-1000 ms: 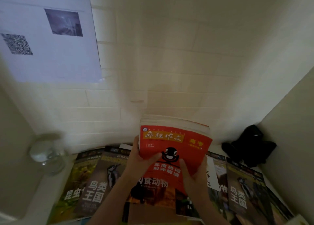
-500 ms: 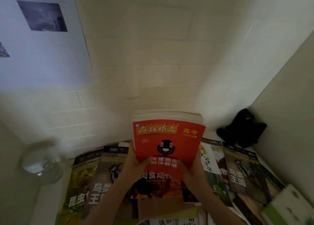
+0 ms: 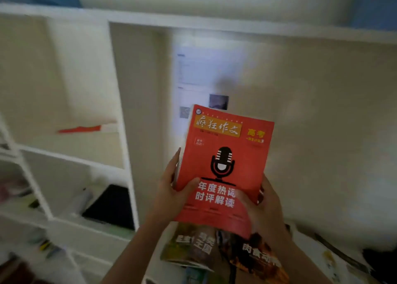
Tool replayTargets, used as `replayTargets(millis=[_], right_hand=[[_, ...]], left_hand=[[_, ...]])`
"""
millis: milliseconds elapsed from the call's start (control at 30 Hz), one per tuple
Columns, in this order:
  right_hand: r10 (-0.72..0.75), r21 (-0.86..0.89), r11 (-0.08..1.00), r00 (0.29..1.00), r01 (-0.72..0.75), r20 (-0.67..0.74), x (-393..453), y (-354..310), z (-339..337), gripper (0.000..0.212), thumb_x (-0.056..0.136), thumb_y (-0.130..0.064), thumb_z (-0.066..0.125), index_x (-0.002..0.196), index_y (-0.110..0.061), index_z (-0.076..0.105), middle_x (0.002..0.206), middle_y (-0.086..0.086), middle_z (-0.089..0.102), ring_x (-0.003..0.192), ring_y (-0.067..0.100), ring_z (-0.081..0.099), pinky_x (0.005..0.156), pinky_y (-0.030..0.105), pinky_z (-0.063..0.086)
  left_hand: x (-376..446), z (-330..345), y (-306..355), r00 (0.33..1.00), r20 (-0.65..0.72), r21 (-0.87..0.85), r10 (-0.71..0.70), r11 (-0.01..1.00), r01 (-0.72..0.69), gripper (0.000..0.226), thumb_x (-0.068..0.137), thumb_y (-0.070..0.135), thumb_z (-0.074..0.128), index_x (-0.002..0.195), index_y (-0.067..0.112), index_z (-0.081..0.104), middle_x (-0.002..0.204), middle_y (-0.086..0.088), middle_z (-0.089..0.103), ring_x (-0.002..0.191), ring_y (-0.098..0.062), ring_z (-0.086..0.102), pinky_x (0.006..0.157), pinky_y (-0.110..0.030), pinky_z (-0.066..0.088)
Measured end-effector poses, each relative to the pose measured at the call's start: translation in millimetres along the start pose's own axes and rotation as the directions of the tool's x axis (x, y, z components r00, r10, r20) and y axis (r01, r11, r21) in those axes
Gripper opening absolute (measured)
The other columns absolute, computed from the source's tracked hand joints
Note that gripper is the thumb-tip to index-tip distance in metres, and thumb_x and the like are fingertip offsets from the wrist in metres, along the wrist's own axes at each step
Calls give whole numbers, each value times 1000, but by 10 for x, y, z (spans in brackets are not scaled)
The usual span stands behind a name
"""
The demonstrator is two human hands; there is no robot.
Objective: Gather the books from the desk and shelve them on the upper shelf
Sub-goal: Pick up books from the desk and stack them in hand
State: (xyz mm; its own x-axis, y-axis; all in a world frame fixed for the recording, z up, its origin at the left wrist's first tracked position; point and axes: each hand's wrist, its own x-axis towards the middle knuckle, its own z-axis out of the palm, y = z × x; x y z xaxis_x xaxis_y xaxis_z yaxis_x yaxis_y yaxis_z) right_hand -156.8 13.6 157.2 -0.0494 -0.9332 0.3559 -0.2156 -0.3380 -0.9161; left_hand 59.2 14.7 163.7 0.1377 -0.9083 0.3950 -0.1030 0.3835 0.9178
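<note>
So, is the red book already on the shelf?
No, both the left hand and right hand grip the red book in front of the shelf.

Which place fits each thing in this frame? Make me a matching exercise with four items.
Things:
1. red microphone-cover book
2. black flat item
3. red-and-white book
4. magazines

Places:
A. lying flat in the upper shelf compartment at left
B. leaning in the lower shelf compartment
C. held between both hands, left hand and right hand
D. on the desk, below the held book

Pairs: 1-C, 2-B, 3-A, 4-D
</note>
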Motion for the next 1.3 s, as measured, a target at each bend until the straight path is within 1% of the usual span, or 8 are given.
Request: replayTargets(millis=[267,433,533,633,733,1000,1167,1300], right_hand=[[-278,270,942,913,198,299,-127,-1261,1311,56,85,-13,70,133,-25,45,99,-16,66,82,-7,67,60,9,52],[-480,310,868,816,389,322,108,-2117,1751,57,86,-12,70,131,-38,45,100,-19,69,90,-1,67,78,19,54],[-604,268,795,755,545,255,502,-2728,1816,55,86,-9,68,122,-41,43,97,-24,65,84,-10,63,72,4,45],[-677,129,733,698,668,235,1023,-3362,1778,55,86,-14,68,131,-31,42,99,-21,59,82,-3,58,65,-2,38],[-669,3,726,705,688,235,1605,-3842,1755,58,85,-18,67,134,-23,37,100,-10,56,75,4,54,58,3,37],[-563,4,800,750,599,348,2936,-3838,2146,72,83,-14,72,138,-23,26,107,-14,50,109,19,58,94,49,52],[-478,13,853,772,521,420,3381,-3621,2484,76,84,-12,72,140,-23,22,130,3,49,120,22,53,95,45,50],[-352,-11,909,779,418,519,3595,-3623,2666,75,88,-16,69,141,-35,19,127,-4,55,111,19,59,62,31,52]], left_hand=[[-555,-1565,1279,911,-335,251,241,955,-160,73,82,8,70,143,29,36,120,10,64,98,-5,68,71,-19,57],[-487,-2054,1968,818,-454,322,354,921,-221,67,83,6,68,136,38,41,107,11,69,90,-7,71,65,-18,56],[-111,-2203,2388,773,-463,325,434,894,-307,58,85,11,68,121,51,47,107,2,71,89,-16,72,70,-29,60],[466,-2302,2735,735,-465,277,493,870,-408,60,86,13,68,135,37,43,112,-2,69,92,-19,72,74,-35,60],[1153,-2372,2942,708,-426,273,564,826,-494,72,88,19,68,144,32,25,131,-7,58,105,-22,67,80,-39,59],[2450,-2421,2716,643,-406,431,649,757,-492,76,87,33,67,145,35,18,131,18,46,110,-8,59,86,-38,58],[2814,-2560,2466,663,-432,446,611,784,-431,75,86,24,68,145,36,22,134,7,51,117,-16,57,90,-41,55],[2824,-2794,2435,808,-321,338,494,857,-389,75,90,21,64,143,47,17,134,3,50,114,-21,60,87,-46,56]])
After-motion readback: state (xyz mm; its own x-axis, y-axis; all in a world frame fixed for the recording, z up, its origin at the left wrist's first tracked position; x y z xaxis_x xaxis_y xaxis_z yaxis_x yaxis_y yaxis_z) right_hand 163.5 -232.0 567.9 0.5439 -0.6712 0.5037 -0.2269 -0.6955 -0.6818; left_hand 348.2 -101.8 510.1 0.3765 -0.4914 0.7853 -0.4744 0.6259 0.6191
